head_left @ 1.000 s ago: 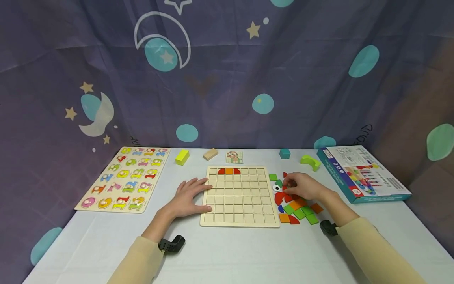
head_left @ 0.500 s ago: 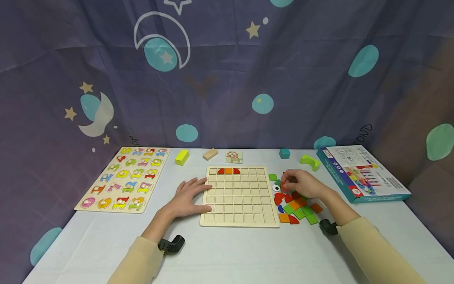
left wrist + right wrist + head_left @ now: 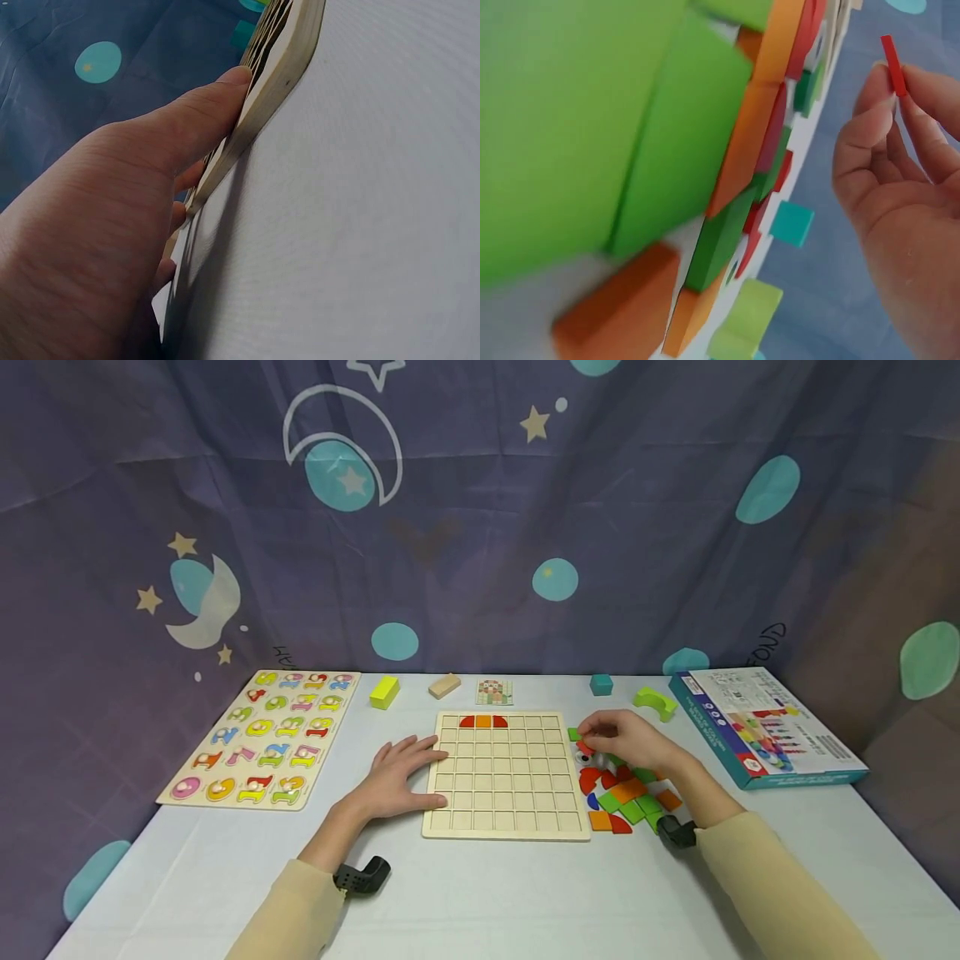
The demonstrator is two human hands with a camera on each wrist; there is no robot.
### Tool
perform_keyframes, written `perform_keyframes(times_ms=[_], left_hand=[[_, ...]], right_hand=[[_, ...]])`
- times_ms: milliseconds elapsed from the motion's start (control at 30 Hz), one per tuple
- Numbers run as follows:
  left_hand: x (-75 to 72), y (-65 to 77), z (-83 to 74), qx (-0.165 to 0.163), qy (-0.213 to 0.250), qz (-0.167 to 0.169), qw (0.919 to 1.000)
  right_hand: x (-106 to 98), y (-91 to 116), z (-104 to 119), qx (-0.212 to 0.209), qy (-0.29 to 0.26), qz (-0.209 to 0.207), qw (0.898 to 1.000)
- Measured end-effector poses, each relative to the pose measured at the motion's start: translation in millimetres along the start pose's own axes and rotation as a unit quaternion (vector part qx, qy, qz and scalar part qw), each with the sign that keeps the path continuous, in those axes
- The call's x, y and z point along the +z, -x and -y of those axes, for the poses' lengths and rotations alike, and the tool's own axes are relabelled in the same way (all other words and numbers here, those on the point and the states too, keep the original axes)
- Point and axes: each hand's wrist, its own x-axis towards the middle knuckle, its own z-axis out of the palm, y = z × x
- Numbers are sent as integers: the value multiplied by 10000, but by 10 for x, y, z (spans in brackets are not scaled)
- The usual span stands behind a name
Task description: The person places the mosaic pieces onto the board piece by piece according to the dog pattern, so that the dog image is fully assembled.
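A light wooden grid board (image 3: 510, 782) lies mid-table, with an orange square (image 3: 483, 722) between two red curved tiles in its top row. At the board's left side my left hand (image 3: 393, 781) rests with fingers spread and thumb on the rim, as the left wrist view (image 3: 135, 172) also shows from close by. Over the loose tiles to the right, my right hand (image 3: 633, 742) pinches a thin red tile (image 3: 893, 66) between thumb and fingers. Its outline is mostly hidden, as it stands edge-on in the right wrist view. Beneath it lie green, orange, red and blue tiles (image 3: 628, 791).
A number puzzle board (image 3: 258, 739) lies at left. Along the back are a yellow block (image 3: 385, 692), a plain wooden block (image 3: 445, 686), a patterned card (image 3: 495, 692), a teal block (image 3: 602, 684) and a green arch (image 3: 656, 702). A flat box (image 3: 772, 727) lies at right.
My right hand has lifted a red tile from the pile and moved left toward the board's right edge. The left hand has stayed in place.
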Motion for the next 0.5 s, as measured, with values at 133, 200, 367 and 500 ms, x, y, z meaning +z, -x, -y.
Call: perform_keyframes(times_ms=[133,200,367,500], left_hand=[[4,-2,2,-31,10,14,10000],[4,-4,1,-43,14,17,10000],[2,-5,-3,-49,18,25,10000],[-2,-6,-4,-38,1,21,10000]], right_hand=[[40,-43,28,-75,-147,23,9999],[61,-61,47,-119,-212,21,9997],[98,-94,82,-206,-288,65,9994],[108,-111,106,-218,-378,140,9990]])
